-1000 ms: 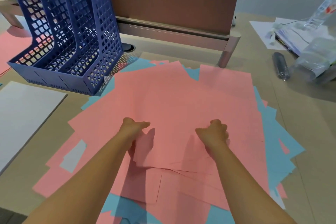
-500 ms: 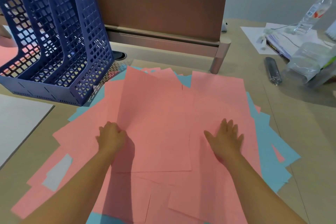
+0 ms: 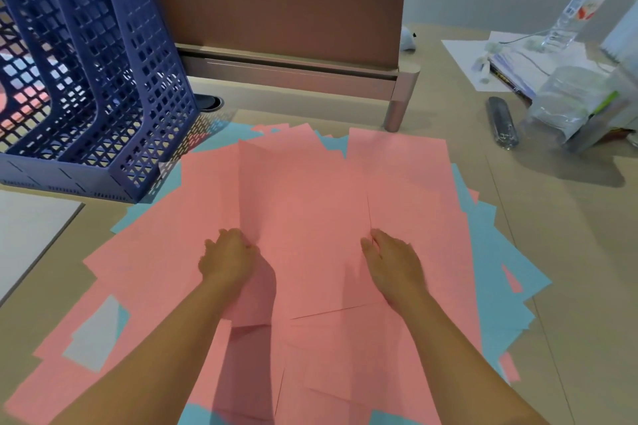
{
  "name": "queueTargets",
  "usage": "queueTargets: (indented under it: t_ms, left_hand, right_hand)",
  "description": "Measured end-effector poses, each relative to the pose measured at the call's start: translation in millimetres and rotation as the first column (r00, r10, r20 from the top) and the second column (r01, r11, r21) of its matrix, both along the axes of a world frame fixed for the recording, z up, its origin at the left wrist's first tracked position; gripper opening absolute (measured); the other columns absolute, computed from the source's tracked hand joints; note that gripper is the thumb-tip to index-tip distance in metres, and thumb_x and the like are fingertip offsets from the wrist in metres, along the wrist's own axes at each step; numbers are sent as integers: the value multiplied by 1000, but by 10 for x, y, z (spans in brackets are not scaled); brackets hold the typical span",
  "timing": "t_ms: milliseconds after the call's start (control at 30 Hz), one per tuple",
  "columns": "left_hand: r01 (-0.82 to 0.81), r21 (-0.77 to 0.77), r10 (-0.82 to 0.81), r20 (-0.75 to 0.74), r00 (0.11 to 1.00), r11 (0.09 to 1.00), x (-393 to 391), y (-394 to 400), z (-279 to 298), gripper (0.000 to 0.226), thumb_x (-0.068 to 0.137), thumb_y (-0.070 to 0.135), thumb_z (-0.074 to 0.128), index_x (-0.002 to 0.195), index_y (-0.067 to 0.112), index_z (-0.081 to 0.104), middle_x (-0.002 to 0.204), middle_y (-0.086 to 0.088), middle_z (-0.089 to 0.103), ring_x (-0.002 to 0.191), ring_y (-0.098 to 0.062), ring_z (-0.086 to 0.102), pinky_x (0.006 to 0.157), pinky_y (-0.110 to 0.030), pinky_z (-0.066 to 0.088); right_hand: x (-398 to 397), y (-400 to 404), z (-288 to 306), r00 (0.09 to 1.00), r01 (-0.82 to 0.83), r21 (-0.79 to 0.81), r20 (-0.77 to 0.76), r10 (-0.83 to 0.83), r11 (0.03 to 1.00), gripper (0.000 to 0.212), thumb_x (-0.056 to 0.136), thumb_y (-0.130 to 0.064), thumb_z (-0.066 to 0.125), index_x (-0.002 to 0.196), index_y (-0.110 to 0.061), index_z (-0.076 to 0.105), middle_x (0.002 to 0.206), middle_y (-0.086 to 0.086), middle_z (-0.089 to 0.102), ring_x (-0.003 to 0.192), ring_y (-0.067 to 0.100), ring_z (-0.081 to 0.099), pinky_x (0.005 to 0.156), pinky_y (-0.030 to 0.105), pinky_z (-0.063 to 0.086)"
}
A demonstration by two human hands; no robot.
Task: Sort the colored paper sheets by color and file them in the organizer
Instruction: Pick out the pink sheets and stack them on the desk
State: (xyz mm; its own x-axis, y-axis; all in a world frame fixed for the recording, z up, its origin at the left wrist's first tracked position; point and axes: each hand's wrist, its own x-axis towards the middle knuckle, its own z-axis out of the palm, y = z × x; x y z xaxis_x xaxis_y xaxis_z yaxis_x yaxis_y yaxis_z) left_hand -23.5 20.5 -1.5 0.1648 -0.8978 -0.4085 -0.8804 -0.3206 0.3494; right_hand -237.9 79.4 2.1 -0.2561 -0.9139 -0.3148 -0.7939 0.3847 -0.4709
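At about ten o'clock on the desk [image 3: 538, 252] stands the blue organizer [image 3: 103, 86], its slotted compartments facing the person; it looks placed within a short reach of the pile so a gathered bundle can go straight in. Through the mesh some pink shows, though whether it lies inside a slot or behind it I cannot tell. At nine o'clock a white sheet [image 3: 31, 235] lies flat on its own, apart from the pile.

The pink sheets [image 3: 303, 190] cover the middle in a loose fan, overlapping at odd angles, with blue sheets [image 3: 497, 272] showing mostly at the three o'clock edge and a few at eleven and six. With pink on top, it is likely the colour being collected first.

The left hand [image 3: 229, 259] rests on the pile at about seven o'clock of the topmost sheet, fingers curled at that sheet's left edge, which lifts a little there; it seems to be gripping the edge. The right hand [image 3: 393, 262], at five o'clock, lies flatter, fingers extended and together, pressing at the right edge of the same sheet. The two bracket that sheet, probably to square it up before lifting.

At two o'clock, well apart, sit a plastic bottle [image 3: 580, 7], loose papers [image 3: 462, 55] and a dark cylindrical case [image 3: 502, 122], unrelated clutter.
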Motion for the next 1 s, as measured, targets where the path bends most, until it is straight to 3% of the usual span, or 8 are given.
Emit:
queueTargets:
  t_ms: [67,167,267,333,500,733,867,1000]
  left_hand:
    - [-35,-11,34,-75,997,999,15,12,63,21,93,22,48,104,6,56,110,-12,57,110,-34,50,82,-34,44]
    - [-62,-25,54,-234,971,998,84,27,113,5,90,14,50,88,9,52,83,-3,53,90,-26,52,67,-28,38]
    - [-10,39,16,-141,990,999,220,66,169,25,87,19,54,111,12,56,106,-7,59,104,-29,52,80,-31,43]
    - [-18,71,20,-28,999,997,332,85,163,38,86,27,55,122,14,54,126,-10,51,119,-34,45,93,-36,42]
    - [-254,-36,254,-2,967,967,747,104,145,59,85,40,60,132,11,42,140,-14,38,130,-35,35,103,-39,34]
    - [-74,-25,77,150,986,997,1381,-220,30,88,79,48,64,145,10,21,151,-14,25,138,-35,27,110,-43,28]
    - [-43,35,33,247,969,998,1464,-379,62,81,74,53,67,133,11,33,137,-15,37,125,-37,38,101,-42,36]
    - [-59,-1,57,256,965,998,1569,-537,68,62,72,50,69,116,12,47,118,-10,55,113,-31,50,91,-37,39]
  right_hand:
    - [66,-49,70,980,118,-13,159,-115,993,49,95,-32,44,138,-10,38,140,9,43,130,29,39,108,40,33]
    - [200,-192,133,882,330,60,337,-330,942,65,85,-26,63,140,-5,34,143,12,37,129,29,41,103,33,39]
    - [307,-301,160,751,456,199,438,-495,868,68,82,-13,66,138,3,31,138,18,41,122,31,48,86,29,44]
    - [386,-341,96,714,447,233,488,-502,863,59,83,-4,62,134,6,34,130,20,49,115,33,53,87,32,46]
    - [613,-444,45,911,250,125,306,-277,960,36,88,-4,49,123,2,53,122,18,60,109,33,58,88,31,48]
    - [772,-598,-16,976,192,94,90,-200,977,34,84,-7,46,117,-1,55,117,18,59,101,33,59,86,37,52]
    - [824,-668,8,986,162,116,-64,-156,980,32,89,-11,44,118,1,52,121,19,48,107,35,54,85,33,47]
    - [885,-715,9,983,176,142,-76,-166,974,32,89,-10,41,119,0,49,122,18,45,108,34,51,79,30,41]
